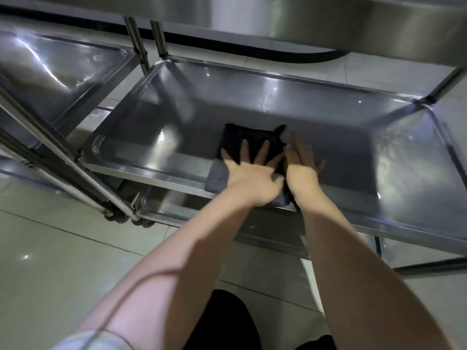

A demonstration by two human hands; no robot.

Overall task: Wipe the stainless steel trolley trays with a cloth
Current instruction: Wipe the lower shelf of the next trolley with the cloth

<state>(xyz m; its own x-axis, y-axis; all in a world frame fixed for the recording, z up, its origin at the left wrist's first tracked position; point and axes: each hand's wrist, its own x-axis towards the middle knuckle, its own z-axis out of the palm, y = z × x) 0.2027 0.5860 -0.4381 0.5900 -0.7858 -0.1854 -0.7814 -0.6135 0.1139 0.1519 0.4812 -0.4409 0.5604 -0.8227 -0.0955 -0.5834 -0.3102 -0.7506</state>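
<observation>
A dark folded cloth (pixel 249 135) lies flat on the floor of the stainless steel tray (pixel 328 137), the middle shelf of the trolley. My left hand (pixel 250 170) presses on the cloth with its fingers spread straight. My right hand (pixel 302 160) lies flat beside it with straight fingers, over the cloth's right edge and the tray floor. A small yellow patch (pixel 285 161) shows between my two hands. Part of the cloth hangs over the tray's near rim below my wrists.
A second steel trolley's tray (pixel 63 72) stands to the left, its upright posts (pixel 136 39) close to this one. The top shelf's edge (pixel 328 24) overhangs at the top. A lower tray (pixel 252 231), castor wheels (pixel 141 222) and the tiled floor (pixel 63 261) lie below.
</observation>
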